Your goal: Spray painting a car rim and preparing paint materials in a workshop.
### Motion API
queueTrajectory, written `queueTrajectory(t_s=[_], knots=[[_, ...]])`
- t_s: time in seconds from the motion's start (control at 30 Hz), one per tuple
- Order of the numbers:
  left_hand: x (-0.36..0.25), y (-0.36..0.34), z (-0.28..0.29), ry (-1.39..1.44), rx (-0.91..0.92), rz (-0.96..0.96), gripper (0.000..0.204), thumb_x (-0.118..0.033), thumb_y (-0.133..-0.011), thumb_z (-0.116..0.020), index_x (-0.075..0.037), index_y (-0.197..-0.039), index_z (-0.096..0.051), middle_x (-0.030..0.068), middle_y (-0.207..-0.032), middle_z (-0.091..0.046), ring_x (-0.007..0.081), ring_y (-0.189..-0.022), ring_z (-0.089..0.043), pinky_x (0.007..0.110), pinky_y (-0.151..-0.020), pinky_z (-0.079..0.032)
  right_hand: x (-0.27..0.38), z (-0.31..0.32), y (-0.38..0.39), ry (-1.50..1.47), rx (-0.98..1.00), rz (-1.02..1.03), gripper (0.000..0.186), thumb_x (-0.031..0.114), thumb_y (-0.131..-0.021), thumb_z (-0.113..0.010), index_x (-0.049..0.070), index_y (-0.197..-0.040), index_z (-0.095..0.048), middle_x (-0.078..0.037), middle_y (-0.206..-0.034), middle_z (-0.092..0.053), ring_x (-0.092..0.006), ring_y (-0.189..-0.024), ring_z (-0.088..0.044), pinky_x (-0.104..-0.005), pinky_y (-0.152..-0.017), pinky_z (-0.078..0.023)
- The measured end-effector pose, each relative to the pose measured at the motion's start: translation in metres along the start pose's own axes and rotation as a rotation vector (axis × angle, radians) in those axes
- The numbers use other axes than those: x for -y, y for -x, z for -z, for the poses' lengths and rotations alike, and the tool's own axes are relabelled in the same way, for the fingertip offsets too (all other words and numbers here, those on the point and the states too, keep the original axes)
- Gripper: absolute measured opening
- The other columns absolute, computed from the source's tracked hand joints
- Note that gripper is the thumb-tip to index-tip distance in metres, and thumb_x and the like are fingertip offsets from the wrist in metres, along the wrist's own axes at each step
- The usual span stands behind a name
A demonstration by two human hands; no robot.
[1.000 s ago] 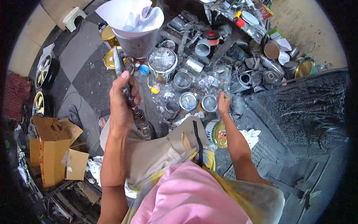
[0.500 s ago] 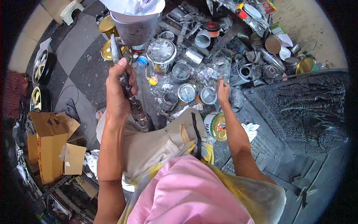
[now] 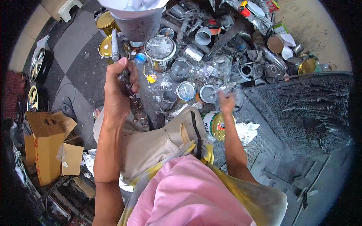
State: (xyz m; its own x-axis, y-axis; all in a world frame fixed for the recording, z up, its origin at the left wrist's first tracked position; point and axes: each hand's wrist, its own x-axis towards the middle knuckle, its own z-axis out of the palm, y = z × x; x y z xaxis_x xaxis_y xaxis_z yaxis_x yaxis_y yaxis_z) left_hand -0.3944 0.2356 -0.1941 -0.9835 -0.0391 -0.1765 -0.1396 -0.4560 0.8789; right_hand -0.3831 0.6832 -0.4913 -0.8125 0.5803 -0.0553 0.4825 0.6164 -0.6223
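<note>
My left hand (image 3: pixel 120 81) is closed around a long, grime-caked metal tool (image 3: pixel 116 44), its pale end pointing up past my thumb. My right hand (image 3: pixel 227 101) is smeared by motion beside a small clear-grey cup (image 3: pixel 207 94); I cannot tell what, if anything, is in its fingers. Left of that cup sit a round blue-rimmed tin (image 3: pixel 186 90) and a dark grey cup (image 3: pixel 169 99). Behind stand a paint-spattered tub (image 3: pixel 160 56) and a grey bucket (image 3: pixel 133 26) with a white paper sheet in its top. A green-labelled gold-lidded can (image 3: pixel 218 126) lies below my right hand.
A heap of used cans and cups (image 3: pixel 275 67) covers the back right. A black, paint-crusted panel (image 3: pixel 305 113) is at right. An open cardboard box (image 3: pixel 49 150), wheels (image 3: pixel 39 66), a sandal (image 3: pixel 68 108) and a white stool (image 3: pixel 68 11) are at left.
The view has shifted, with surroundings sitting higher in the picture. My left hand still grips the tool. My right hand has moved down relative to the cups and is now blurred.
</note>
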Motion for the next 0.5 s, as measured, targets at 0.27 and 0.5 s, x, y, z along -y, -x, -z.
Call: queueTrajectory(t_s=[0.27, 0.5], knots=[[0.038, -0.001, -0.003, 0.028, 0.186, 0.018, 0.028, -0.031, -0.086, -0.066, -0.007, -0.096, -0.055, 0.0026, -0.084, -0.053, 0.0149, -0.074, -0.047, 0.031, -0.068, -0.038, 0.031, -0.07, 0.047, 0.117, -0.026, 0.056, 0.124, 0.032, -0.06, -0.098, 0.03, -0.16, -0.024, -0.034, -0.133, -0.041, -0.0543, -0.124, -0.047, -0.0584, -0.106, -0.042], [0.073, 0.004, -0.015, -0.137, 0.188, 0.033, 0.027, -0.032, -0.084, -0.065, -0.007, -0.093, -0.056, 0.0006, -0.08, -0.052, 0.0122, -0.077, -0.048, 0.028, -0.071, -0.036, 0.028, -0.068, 0.044, -0.041, -0.044, 0.186, 0.121, 0.03, -0.059, -0.096, 0.026, -0.159, -0.028, -0.033, -0.132, -0.043, -0.0553, -0.122, -0.05, -0.0563, -0.106, -0.045]])
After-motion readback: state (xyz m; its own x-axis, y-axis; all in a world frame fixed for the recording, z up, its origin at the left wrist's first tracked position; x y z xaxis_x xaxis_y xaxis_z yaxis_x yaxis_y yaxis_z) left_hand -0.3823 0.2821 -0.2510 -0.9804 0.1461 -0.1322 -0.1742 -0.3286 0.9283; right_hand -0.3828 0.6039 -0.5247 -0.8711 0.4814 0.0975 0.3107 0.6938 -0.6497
